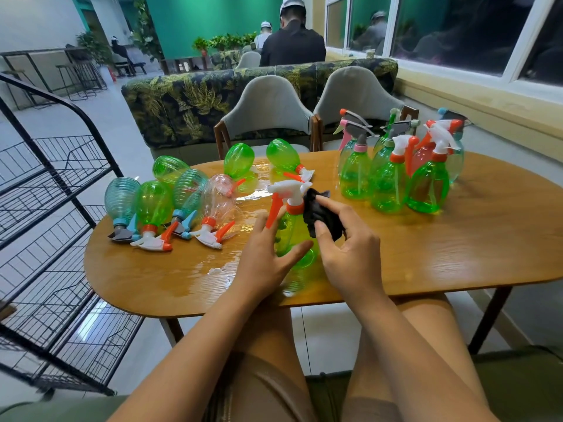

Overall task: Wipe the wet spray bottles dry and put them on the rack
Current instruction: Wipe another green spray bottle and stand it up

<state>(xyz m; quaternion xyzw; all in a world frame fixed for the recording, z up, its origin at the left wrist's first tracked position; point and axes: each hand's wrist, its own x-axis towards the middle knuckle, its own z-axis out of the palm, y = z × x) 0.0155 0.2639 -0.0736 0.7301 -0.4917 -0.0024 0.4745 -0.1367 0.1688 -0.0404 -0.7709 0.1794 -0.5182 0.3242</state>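
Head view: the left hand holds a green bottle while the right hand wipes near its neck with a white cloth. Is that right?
No. The cloth is black, not white, as the head view shows. The rest stands: the left hand holds the green bottle while the right hand wipes near its neck.

No text, label, brand, number or sign can be read anywhere, neither on the spray bottles (355, 175), the black cloth (320, 214), the table (457, 245) nor the wire rack (73, 153).
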